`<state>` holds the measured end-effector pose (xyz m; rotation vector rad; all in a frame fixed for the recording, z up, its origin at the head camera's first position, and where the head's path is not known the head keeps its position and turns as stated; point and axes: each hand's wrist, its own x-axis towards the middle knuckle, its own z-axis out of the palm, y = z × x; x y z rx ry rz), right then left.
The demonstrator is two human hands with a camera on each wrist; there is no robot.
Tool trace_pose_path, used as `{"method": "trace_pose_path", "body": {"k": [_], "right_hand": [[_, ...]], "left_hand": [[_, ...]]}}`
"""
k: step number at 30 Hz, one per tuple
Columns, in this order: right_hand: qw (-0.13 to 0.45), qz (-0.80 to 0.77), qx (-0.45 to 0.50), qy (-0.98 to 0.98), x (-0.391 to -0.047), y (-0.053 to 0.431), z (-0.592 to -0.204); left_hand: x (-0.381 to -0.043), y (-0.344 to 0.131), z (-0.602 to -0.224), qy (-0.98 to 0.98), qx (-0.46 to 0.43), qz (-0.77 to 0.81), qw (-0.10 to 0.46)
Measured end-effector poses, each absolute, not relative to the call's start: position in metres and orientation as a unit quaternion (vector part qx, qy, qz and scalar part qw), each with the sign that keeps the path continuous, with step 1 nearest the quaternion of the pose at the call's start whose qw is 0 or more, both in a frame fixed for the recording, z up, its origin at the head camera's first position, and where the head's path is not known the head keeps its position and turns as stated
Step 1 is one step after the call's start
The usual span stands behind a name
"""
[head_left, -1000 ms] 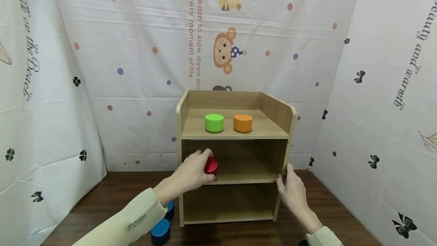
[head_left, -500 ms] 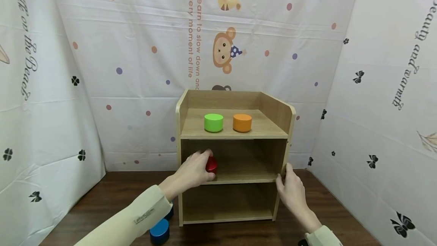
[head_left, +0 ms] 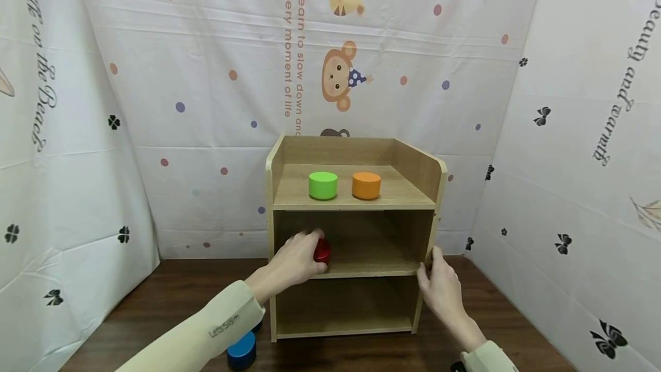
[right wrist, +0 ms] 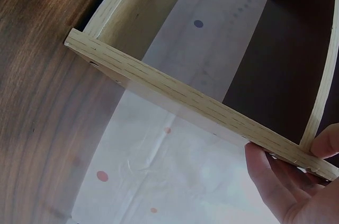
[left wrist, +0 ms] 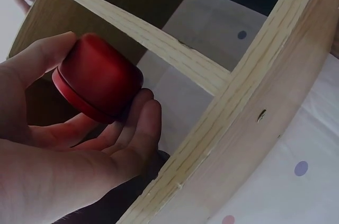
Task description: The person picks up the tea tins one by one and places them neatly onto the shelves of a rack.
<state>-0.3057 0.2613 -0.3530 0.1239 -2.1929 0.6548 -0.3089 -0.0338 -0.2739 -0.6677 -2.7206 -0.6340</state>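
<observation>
a small screened-off corner, like a makeshift booth; what kind of building surrounds it cannot be told. creased white cloths stand in for walls: the back cloth (head_left: 206, 45) has coloured dots and a cartoon monkey (head_left: 337, 76), the left cloth (head_left: 77, 188) clover shapes, the right cloth (head_left: 532, 200) black bows and curly lettering. between them, a pale wooden shelf unit (head_left: 382, 240) stands on a dark wood-grain surface (head_left: 175, 286).

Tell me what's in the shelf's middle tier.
Red cylinder at the opening, gripped by the left hand. Bare board right of that. The hand covers part of the tier at left; anything behind hand or cylinder can't be seen.
</observation>
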Motion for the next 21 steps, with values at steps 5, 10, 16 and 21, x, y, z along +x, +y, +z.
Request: {"method": "trace_pose_path", "body": {"k": [5, 10, 16, 21], "right_hand": [[0.412, 0.262, 0.047, -0.872, -0.3065, 0.2619, -0.3536], [0.412, 0.262, 0.047, -0.871, -0.3067, 0.2626, -0.3539], [0.414, 0.260, 0.046, -0.871, -0.3073, 0.2624, -0.3546], [0.413, 0.261, 0.044, -0.872, -0.3073, 0.2622, -0.3544]], "left_hand": [[-0.3106, -0.0327, -0.2760, -0.939, -0.230, -0.218, 0.134], [-0.3118, -0.0314, -0.2766, -0.940, -0.224, -0.224, 0.129], [-0.3118, -0.0302, -0.2772, -0.941, -0.220, -0.228, 0.121], [-0.3122, -0.0299, -0.2784, -0.941, -0.225, -0.223, 0.120]]}}
